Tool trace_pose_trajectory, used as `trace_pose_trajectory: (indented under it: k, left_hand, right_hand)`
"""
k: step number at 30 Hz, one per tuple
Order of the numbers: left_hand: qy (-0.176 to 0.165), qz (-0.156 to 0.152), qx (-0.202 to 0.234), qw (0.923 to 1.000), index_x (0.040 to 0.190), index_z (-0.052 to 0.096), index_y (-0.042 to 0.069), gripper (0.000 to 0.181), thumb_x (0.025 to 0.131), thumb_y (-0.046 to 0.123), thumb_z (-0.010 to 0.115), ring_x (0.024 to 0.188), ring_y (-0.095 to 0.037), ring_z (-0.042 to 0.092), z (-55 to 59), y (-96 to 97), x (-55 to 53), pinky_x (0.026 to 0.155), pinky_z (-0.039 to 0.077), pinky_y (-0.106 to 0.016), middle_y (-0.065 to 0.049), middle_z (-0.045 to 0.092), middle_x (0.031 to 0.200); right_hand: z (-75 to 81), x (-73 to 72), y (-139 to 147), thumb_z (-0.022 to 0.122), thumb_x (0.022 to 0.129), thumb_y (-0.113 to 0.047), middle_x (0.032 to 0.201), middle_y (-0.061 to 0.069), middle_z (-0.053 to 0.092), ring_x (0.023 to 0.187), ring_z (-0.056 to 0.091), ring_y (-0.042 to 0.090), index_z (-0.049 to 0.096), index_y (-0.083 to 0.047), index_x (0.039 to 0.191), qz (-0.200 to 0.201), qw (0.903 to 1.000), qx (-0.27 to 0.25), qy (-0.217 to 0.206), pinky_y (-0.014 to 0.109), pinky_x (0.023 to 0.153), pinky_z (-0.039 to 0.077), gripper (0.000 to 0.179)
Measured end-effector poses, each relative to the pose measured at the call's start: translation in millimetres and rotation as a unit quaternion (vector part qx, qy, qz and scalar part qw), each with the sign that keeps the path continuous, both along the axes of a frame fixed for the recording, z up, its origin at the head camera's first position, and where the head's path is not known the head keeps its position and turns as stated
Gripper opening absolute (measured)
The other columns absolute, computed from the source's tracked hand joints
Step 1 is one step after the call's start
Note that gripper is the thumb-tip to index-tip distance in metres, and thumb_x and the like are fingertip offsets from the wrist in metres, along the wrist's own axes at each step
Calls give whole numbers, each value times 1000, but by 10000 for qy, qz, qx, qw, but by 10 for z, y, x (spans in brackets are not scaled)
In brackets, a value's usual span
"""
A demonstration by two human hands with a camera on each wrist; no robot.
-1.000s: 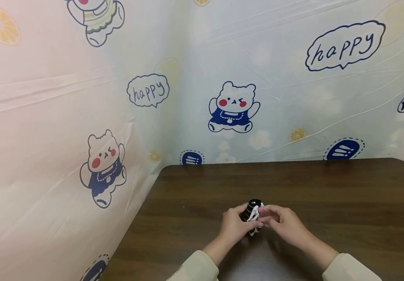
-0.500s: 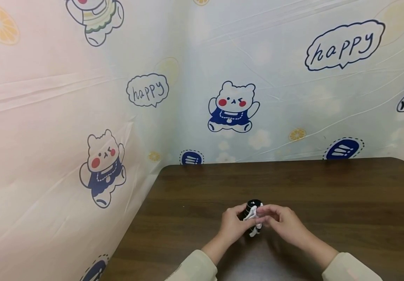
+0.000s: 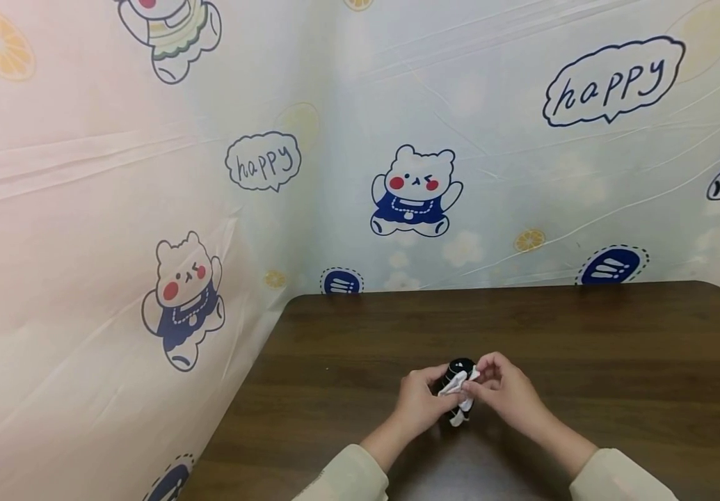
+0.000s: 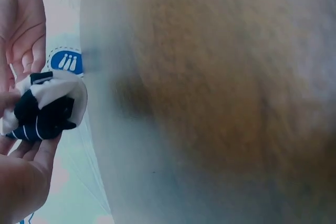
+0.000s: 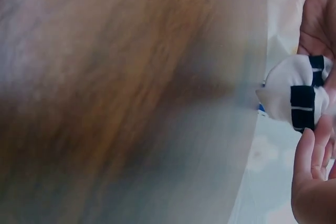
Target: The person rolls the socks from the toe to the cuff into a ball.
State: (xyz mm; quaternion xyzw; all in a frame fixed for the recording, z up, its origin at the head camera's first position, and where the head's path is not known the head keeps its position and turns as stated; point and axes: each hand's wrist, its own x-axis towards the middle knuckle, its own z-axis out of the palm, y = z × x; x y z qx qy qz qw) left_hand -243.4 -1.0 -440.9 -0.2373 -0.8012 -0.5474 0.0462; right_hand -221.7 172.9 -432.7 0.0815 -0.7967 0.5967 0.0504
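Note:
A small rolled bundle of black-and-white striped socks (image 3: 461, 364) is held between both hands, over the table's near middle. My left hand (image 3: 419, 402) grips its left side, thumb across the front and fingers behind. On the right, my right hand (image 3: 513, 391) pinches the white cloth at the bundle's edge between thumb and fingers. Loose white folds and a dark, thin-striped part of the socks (image 4: 44, 106) show in the left wrist view. In the right wrist view, black bands with a white line cross the white cloth (image 5: 283, 90). The palms hide part of the bundle.
The dark wood table (image 3: 347, 348) has rounded far corners. Behind it and along the left hangs a pale curtain (image 3: 309, 209) printed with bears, orange slices and "happy" bubbles. Light sleeves (image 3: 350, 473) cover both forearms.
My right hand has risen slightly and its fingers have curled in at the white cloth's edge. The bundle has shifted a little right, with my left hand still round it.

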Motion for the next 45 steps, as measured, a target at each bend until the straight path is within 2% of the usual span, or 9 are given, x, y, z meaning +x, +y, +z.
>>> trace_pose_trajectory:
  k: [6, 16, 20, 27, 31, 35, 39, 41, 45]
  left_hand:
    - [-84, -237, 150, 9996, 109, 71, 2, 37, 73, 4, 79, 77, -4, 63, -14, -10, -3, 67, 50, -19, -5, 71, 95]
    - [-128, -372, 171, 9991, 105, 71, 1, 33, 73, 0, 75, 69, 0, 58, -4, -47, -48, 63, 48, -18, -4, 71, 86]
    - [-175, -324, 168, 9992, 103, 71, 0, 32, 71, -4, 72, 65, 0, 55, -1, -82, -72, 61, 47, -17, -5, 70, 82]
    - [-248, -351, 192, 9989, 102, 69, -2, 29, 74, -1, 73, 68, -1, 57, -9, -89, -83, 63, 47, -18, -6, 70, 84]
    - [-478, -343, 251, 9980, 103, 65, -4, 30, 75, 0, 73, 73, -3, 60, -3, -74, -79, 65, 49, -19, -9, 70, 88]
    - [-769, -315, 315, 9960, 105, 61, -3, 30, 78, 3, 73, 71, -4, 61, 20, -61, -73, 63, 49, -20, -7, 70, 86]
    - [-774, -296, 301, 9961, 99, 62, -2, 24, 79, 5, 73, 66, -3, 57, 33, -44, -73, 60, 48, -20, -2, 67, 80]
    - [-780, -356, 351, 9957, 96, 63, -2, 20, 79, 4, 72, 66, -3, 57, 34, -36, -75, 61, 47, -20, -2, 66, 79]
    - [-791, -597, 411, 9942, 93, 68, -2, 13, 81, 2, 71, 69, -2, 57, 57, -29, -75, 64, 47, -19, -2, 68, 82]
  right_hand:
    - [-16, -25, 48, 75, 81, -7, 77, 8, 63, 68, 62, 14, 54, 7, 98, -80, 9987, -249, -428, 28, 61, 53, 30]
    - [3, -16, 170, 72, 84, -12, 72, 1, 57, 64, 53, 9, 60, 0, 86, 134, 9999, -25, -99, 26, 58, 48, 17]
    - [15, -20, 224, 67, 89, -13, 73, 0, 57, 66, 51, 8, 58, 3, 91, 482, 9978, -365, -267, 26, 60, 45, 18]
    - [-7, -20, 252, 50, 99, -10, 71, -8, 46, 57, 38, 4, 52, -12, 95, 1607, 9684, -1826, -546, 30, 51, 22, 5]
    - [5, 0, 239, 44, 101, -9, 73, -11, 48, 55, 33, 4, 52, -16, 95, 1964, 9580, -2050, -402, 36, 52, 17, 12]
    - [42, 30, 195, 45, 100, -6, 75, -8, 50, 60, 42, 5, 51, -9, 95, 1700, 9737, -1488, 293, 31, 49, 30, 8]
    - [81, 58, 163, 54, 95, -2, 77, -6, 52, 69, 50, 5, 52, -6, 94, 1170, 9812, -214, 1523, 25, 57, 42, 5]
    - [110, 58, 161, 62, 90, -1, 78, -9, 53, 66, 48, 3, 55, -12, 93, 936, 9672, 653, 2268, 23, 55, 40, 14]
    - [200, 16, 164, 75, 75, 2, 82, -13, 58, 65, 48, 0, 59, -22, 93, 646, 9078, 2152, 3542, 20, 55, 41, 33]
